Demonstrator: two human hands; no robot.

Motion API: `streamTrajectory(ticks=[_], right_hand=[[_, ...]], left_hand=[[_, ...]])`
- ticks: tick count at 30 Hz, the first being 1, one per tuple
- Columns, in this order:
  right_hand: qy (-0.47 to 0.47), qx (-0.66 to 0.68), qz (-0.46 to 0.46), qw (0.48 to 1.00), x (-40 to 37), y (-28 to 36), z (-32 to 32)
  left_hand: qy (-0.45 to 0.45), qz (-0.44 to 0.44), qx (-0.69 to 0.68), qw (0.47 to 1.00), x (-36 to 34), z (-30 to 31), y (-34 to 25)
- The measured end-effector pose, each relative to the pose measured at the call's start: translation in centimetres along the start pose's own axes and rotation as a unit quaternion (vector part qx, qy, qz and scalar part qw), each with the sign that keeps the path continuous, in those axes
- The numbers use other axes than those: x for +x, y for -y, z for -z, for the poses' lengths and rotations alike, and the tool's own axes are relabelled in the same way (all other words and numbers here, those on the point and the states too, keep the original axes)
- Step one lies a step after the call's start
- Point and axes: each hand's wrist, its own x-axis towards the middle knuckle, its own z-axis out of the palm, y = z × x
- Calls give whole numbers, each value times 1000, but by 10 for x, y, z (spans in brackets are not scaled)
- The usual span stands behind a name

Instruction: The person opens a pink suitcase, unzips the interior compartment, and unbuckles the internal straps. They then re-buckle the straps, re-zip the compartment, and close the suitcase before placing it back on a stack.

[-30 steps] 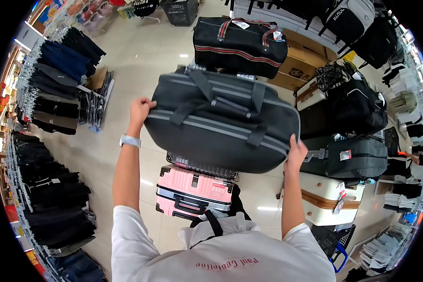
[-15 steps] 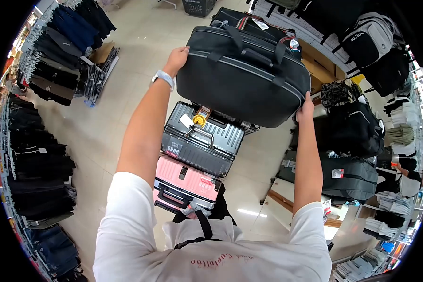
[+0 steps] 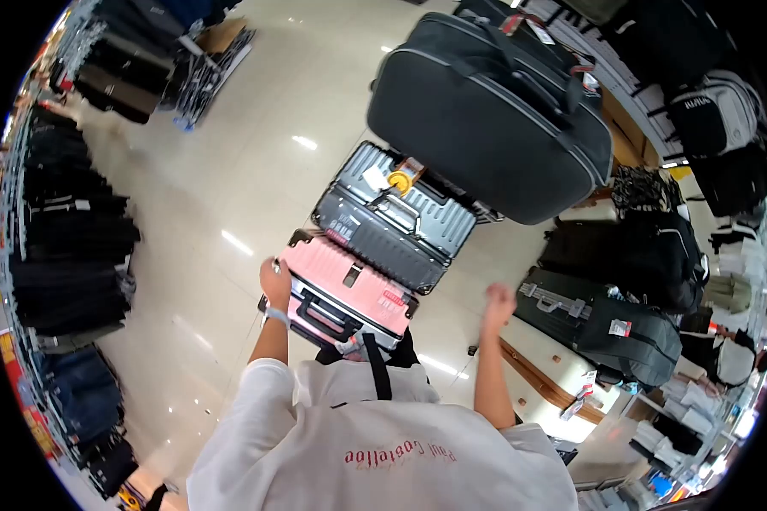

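Note:
My left hand (image 3: 274, 284) is at the left side of the pink suitcase (image 3: 337, 271), its fingertips overlapping the edge and partly hidden from me. The right hand (image 3: 500, 305), slightly blurred, hovers over the floor to the right of that suitcase with curled fingers and nothing visible in them. Beyond the pink suitcase stands a dark grey ribbed suitcase (image 3: 375, 223) with a yellow round tag (image 3: 400, 181) at its handle. Farther on, a large black travel bag (image 3: 477, 119) rests apart from both hands.
Black bags (image 3: 652, 251) and a dark green case (image 3: 562, 307) line the right, with a cream case (image 3: 537, 375) nearer. Backpacks (image 3: 714, 119) hang at the upper right. Racks of dark clothes (image 3: 77, 238) run along the left. Pale tiled floor (image 3: 204, 281) lies between.
Both hands have let go of the large black travel bag and drawn back toward me. The left is now by the pink suitcase, the right over the floor. My view has turned.

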Motion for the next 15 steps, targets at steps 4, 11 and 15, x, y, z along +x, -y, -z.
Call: streamTrajectory(ticks=[4, 11, 15], right_hand=[[354, -48, 4, 934, -141, 19, -78], [451, -294, 209, 816, -253, 36, -202], [404, -402, 176, 803, -280, 22, -235]], left_hand=[[90, 90, 40, 991, -41, 40, 73], [163, 106, -83, 977, -21, 27, 116], [224, 71, -73, 969, -16, 19, 124]])
